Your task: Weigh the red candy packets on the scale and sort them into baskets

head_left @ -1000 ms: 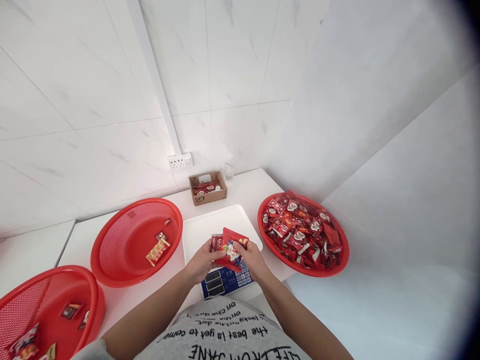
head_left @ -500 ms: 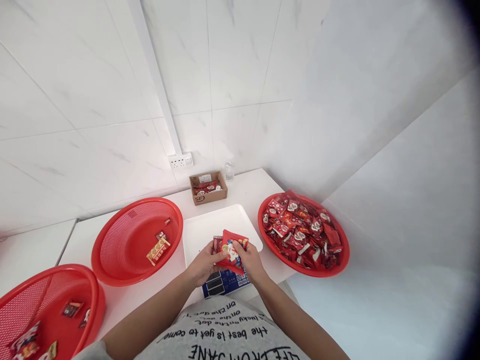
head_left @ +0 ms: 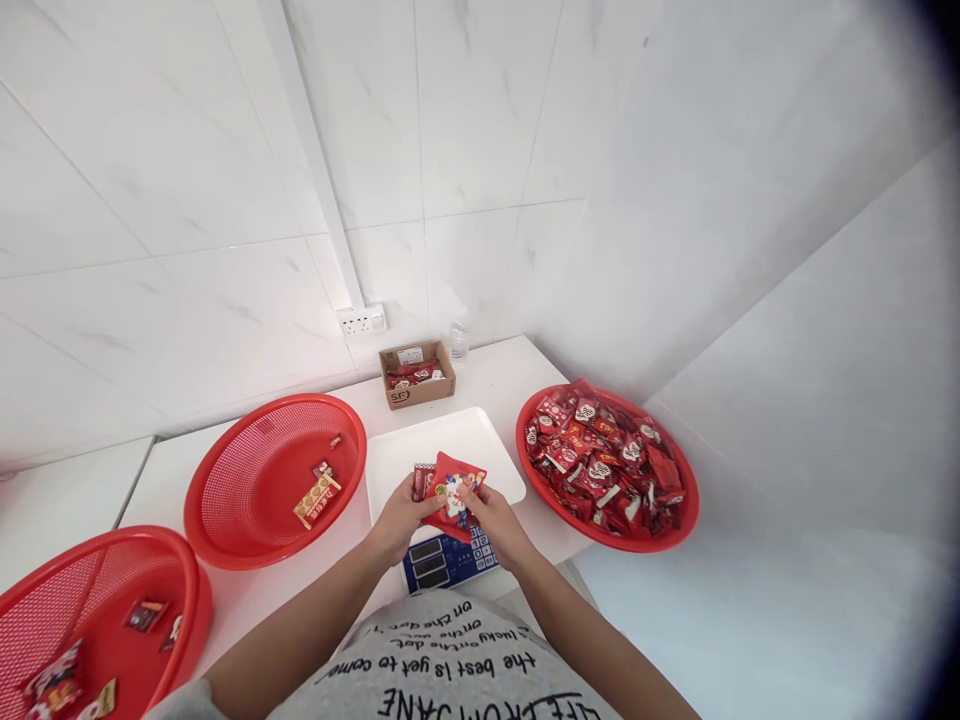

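Observation:
Both hands hold a red snack packet (head_left: 455, 492) with a colourful cartoon print, above the front of a white weighing scale (head_left: 480, 440). My left hand (head_left: 400, 518) is closed on its left edge, thumb on top. A darker red packet (head_left: 422, 482) sticks out behind it on the left, also within the left fingers. My right hand (head_left: 498, 524) pinches the right side of the cartoon packet, thumb on its face. Below the hands shows the scale's blue panel (head_left: 450, 562) with dark displays and keys.
On the right stands a red basket (head_left: 694, 500) heaped with red packets. Two red baskets (head_left: 196, 500) on the left hold a few packets. A small cardboard box (head_left: 424, 395) with packets and a clear glass or bottle (head_left: 459, 342) stand by the wall.
The packets have shifted slightly left and up with both hands. More of the scale's blue panel shows beneath them. The baskets and box stay put.

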The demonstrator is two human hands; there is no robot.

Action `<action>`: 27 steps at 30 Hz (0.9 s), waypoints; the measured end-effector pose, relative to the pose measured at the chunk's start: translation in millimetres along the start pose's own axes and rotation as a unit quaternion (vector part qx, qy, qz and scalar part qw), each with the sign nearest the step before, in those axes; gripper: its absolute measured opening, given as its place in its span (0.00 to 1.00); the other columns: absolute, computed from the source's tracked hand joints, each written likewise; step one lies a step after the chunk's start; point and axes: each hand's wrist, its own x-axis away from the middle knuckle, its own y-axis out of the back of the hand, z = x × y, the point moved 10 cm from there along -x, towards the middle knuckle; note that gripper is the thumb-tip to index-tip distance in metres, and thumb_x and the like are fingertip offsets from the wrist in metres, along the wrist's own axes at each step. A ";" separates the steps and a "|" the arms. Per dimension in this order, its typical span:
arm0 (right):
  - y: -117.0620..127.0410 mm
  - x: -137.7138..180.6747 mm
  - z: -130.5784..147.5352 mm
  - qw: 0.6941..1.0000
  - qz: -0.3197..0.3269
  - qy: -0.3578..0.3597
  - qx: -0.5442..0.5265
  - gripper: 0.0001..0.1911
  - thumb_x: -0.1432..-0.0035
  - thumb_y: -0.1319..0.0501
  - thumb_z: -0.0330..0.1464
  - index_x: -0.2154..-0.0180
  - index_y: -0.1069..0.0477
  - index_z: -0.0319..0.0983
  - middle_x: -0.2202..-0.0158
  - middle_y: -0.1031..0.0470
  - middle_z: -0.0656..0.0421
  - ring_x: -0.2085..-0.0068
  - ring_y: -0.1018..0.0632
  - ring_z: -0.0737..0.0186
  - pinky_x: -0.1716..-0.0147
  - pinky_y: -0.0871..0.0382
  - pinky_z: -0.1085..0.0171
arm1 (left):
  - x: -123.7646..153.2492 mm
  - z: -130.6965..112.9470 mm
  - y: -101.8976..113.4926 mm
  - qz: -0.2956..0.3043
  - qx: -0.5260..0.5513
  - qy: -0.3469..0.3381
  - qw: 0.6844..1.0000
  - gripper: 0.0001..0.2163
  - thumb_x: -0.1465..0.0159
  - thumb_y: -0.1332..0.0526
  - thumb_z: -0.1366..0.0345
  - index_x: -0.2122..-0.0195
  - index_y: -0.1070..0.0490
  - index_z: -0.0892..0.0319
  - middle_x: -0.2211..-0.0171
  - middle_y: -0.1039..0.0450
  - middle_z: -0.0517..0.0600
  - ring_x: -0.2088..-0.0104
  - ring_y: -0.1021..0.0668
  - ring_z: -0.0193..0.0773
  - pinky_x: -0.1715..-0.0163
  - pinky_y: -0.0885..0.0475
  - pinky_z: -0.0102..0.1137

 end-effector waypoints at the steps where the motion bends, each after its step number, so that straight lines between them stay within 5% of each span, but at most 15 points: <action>1: -0.8 0.1 -0.5 1.000 0.003 -0.002 -0.002 0.22 0.56 0.37 0.48 0.65 0.28 0.38 0.68 0.23 0.57 0.65 0.24 0.58 0.63 0.31 0.60 | -0.1 0.5 -0.5 0.003 -0.001 0.004 1.000 0.23 0.54 0.31 0.63 0.58 0.34 0.60 0.61 0.26 0.53 0.64 0.24 0.41 0.63 0.30 0.36; 5: 0.0 -1.4 -2.7 0.999 0.004 -0.007 -0.050 0.23 0.57 0.36 0.46 0.63 0.29 0.38 0.66 0.23 0.56 0.63 0.23 0.55 0.62 0.31 0.58 | -1.2 7.5 -1.2 0.015 0.012 0.029 0.999 0.22 0.51 0.33 0.58 0.56 0.35 0.57 0.57 0.28 0.52 0.61 0.25 0.40 0.60 0.31 0.36; 8: 9.0 -3.6 -8.5 0.995 -0.027 -0.028 -0.088 0.22 0.57 0.35 0.45 0.62 0.29 0.38 0.65 0.23 0.55 0.64 0.23 0.55 0.63 0.30 0.58 | -3.3 9.1 11.9 -0.029 0.022 0.032 0.999 0.20 0.46 0.40 0.50 0.57 0.35 0.56 0.58 0.29 0.52 0.61 0.26 0.38 0.62 0.31 0.33; 13: 15.8 -5.3 -16.2 0.992 -0.045 -0.047 -0.106 0.20 0.55 0.36 0.43 0.63 0.30 0.38 0.64 0.23 0.55 0.64 0.23 0.57 0.64 0.29 0.59 | -1.5 -10.6 27.2 -0.094 -0.083 -0.038 0.991 0.21 0.41 0.48 0.47 0.53 0.32 0.54 0.57 0.31 0.52 0.60 0.29 0.39 0.64 0.34 0.30; 18: -2.3 -2.5 -20.8 0.993 0.023 -0.068 -0.098 0.21 0.53 0.38 0.45 0.59 0.31 0.39 0.64 0.23 0.57 0.65 0.23 0.61 0.67 0.30 0.62 | 0.5 -23.9 7.1 -0.055 -0.190 -0.119 0.973 0.19 0.46 0.38 0.57 0.53 0.30 0.53 0.58 0.33 0.51 0.55 0.32 0.41 0.53 0.39 0.32; 21: -5.7 0.0 -16.2 0.993 0.035 -0.060 -0.097 0.22 0.53 0.37 0.45 0.59 0.31 0.40 0.64 0.24 0.57 0.65 0.23 0.61 0.65 0.30 0.62 | -1.0 -20.6 13.4 -0.074 -0.193 -0.085 0.975 0.26 0.50 0.34 0.60 0.49 0.35 0.55 0.57 0.33 0.52 0.57 0.30 0.42 0.55 0.37 0.34; 27: -11.1 4.2 -5.2 0.996 0.075 -0.039 -0.039 0.22 0.52 0.39 0.48 0.61 0.29 0.39 0.66 0.23 0.56 0.64 0.23 0.57 0.61 0.31 0.57 | 7.2 9.8 -10.6 0.153 -0.143 0.118 0.971 0.20 0.50 0.34 0.59 0.57 0.29 0.61 0.61 0.27 0.54 0.59 0.26 0.43 0.58 0.34 0.36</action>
